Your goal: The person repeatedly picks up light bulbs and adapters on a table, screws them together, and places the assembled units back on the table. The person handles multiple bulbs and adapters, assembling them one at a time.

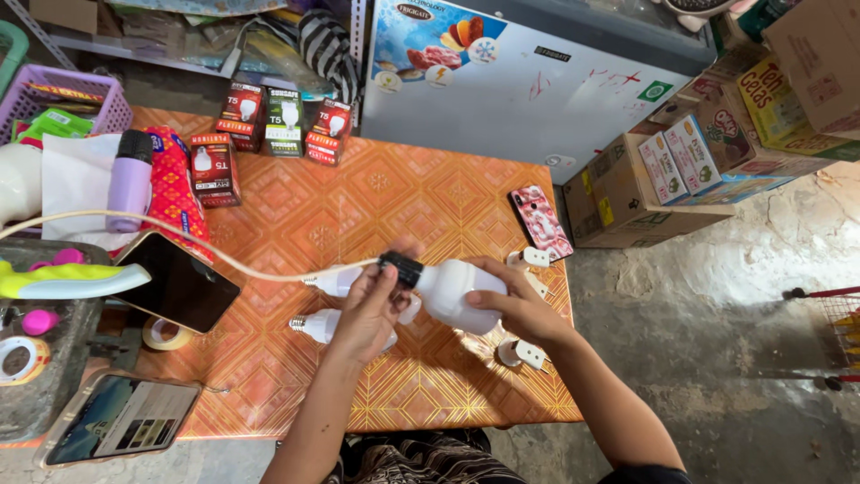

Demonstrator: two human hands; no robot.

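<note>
White plastic bulb [452, 291], large and rounded, sat in the black socket [402, 268] of a cream cord [179, 235], held just above the orange patterned table [358, 197] near its right edge. Right hand [512, 309] had its grip clenched around the bulb's body; left hand [369, 309] pinched the socket. Two smaller white bulbs [327, 324] lay beneath the left hand. Red and green bulb boxes [285, 124] stood along the far edge, a pink phone [540, 220] at the right edge.
</note>
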